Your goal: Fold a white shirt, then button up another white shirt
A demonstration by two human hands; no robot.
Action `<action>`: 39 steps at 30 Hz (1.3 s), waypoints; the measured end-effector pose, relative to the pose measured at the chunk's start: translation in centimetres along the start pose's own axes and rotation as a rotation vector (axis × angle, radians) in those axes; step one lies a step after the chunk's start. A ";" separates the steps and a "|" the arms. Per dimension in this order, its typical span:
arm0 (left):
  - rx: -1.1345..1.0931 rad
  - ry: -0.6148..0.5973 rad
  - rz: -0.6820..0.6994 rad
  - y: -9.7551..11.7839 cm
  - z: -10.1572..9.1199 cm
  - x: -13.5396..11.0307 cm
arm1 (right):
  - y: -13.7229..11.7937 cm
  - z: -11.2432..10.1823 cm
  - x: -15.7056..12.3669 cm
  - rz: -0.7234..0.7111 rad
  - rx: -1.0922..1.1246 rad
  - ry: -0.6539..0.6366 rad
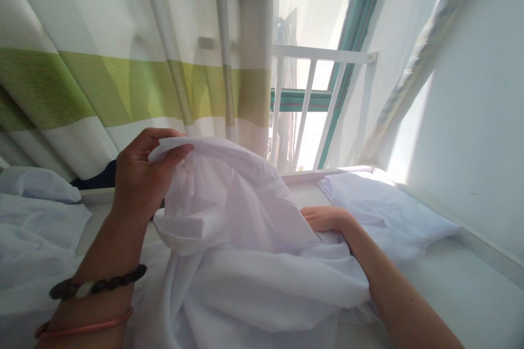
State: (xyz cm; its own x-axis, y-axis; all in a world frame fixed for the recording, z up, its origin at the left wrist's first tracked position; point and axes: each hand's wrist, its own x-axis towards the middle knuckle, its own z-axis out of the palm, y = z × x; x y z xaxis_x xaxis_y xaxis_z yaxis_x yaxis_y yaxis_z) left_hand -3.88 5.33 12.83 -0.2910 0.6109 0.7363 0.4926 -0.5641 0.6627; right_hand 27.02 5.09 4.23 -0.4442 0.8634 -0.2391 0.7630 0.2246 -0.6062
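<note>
A white garment (254,283), thin and loosely bunched, fills the lower middle of the head view. My left hand (143,169) holds up its edge, pinched between thumb and fingers, at the upper left of the cloth. A stitched, collar-like flap (182,229) shows below that grip. At the right side of the garment, my right hand (327,219) reaches in among the folds, touching the fabric. Its fingertips are hidden behind the cloth, so I cannot tell whether they grip it. A dark bead bracelet and a copper-coloured bangle are on my left wrist.
Folded white cloth (380,207) lies on the pale surface (462,289) to the right. More white cloth (36,234) is heaped at the left. Behind are a striped curtain (143,87), a white railing (323,54) by the window, and a wall (478,120) at right.
</note>
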 end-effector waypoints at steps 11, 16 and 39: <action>-0.112 0.066 0.015 -1.6 0.2 0.5 | 1.1 -0.5 -0.7 0.002 0.402 -0.151; 0.065 -0.226 -0.114 -2.0 -0.1 0.3 | 2.6 -3.6 -2.7 0.041 0.422 0.404; 0.264 -0.709 -0.184 -6.2 -1.1 0.8 | 1.3 -7.2 -8.0 0.009 -0.080 0.847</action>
State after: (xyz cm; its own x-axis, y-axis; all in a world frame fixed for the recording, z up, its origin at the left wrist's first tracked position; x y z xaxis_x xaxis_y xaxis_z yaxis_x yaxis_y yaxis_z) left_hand -8.02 8.68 9.46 0.1631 0.9414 0.2953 0.6918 -0.3225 0.6461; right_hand 34.99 1.71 10.84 0.0389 0.9048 0.4240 0.8100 0.2199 -0.5437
